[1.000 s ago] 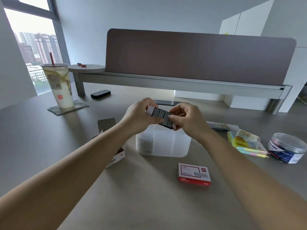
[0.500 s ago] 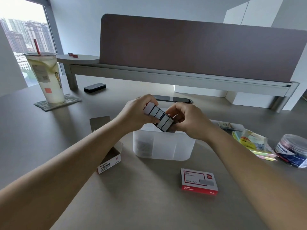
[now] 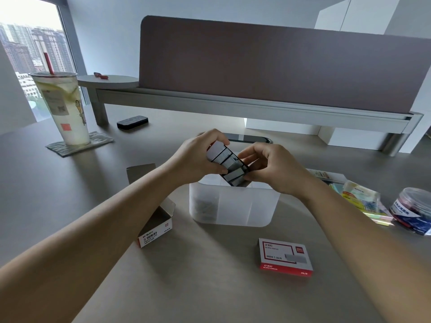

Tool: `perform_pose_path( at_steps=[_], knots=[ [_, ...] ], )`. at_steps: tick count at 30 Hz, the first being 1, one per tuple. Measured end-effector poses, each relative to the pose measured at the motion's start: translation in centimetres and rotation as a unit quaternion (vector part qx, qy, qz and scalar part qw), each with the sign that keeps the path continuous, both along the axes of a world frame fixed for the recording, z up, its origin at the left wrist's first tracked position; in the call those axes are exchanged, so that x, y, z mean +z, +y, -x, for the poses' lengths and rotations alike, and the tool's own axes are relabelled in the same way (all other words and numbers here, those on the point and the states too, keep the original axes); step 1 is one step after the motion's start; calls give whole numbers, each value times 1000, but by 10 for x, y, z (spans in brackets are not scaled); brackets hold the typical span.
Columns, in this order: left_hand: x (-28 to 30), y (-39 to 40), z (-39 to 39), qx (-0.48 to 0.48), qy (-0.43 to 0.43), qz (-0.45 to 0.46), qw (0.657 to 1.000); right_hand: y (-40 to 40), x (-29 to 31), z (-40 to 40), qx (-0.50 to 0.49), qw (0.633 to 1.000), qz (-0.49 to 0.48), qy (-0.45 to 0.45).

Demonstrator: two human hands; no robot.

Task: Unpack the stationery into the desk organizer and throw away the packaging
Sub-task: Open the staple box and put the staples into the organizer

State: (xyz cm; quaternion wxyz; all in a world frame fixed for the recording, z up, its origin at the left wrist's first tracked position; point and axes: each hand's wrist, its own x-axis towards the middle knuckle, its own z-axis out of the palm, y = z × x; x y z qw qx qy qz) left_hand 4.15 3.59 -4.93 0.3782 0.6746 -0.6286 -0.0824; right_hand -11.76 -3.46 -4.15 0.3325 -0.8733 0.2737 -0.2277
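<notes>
A tilted tray of staples point(image 3: 227, 163) is held above the frosted organizer point(image 3: 233, 203), grasped in the grip of the left hand point(image 3: 198, 157) and pinched by the right hand point(image 3: 272, 167). "1000" is read on the red staple box point(image 3: 285, 257) on the counter point(image 3: 210, 287).

Bare desk point(image 3: 210, 276) between open paper-clip box point(image 3: 155, 226) and staple box point(image 3: 285, 257).

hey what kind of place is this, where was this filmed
Most likely an office workstation high in a city building: a desk with a fabric privacy divider, stationery packs such as the staple box, and towers outside the window.
</notes>
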Motion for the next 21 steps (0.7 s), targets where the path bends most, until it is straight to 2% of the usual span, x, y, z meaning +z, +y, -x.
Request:
perform_pose_path(
  at_steps=[21],
  knots=[
    [4, 4, 4, 9, 9, 23, 1000, 1, -1, 2, -1, 1000, -8, -30]
  ],
)
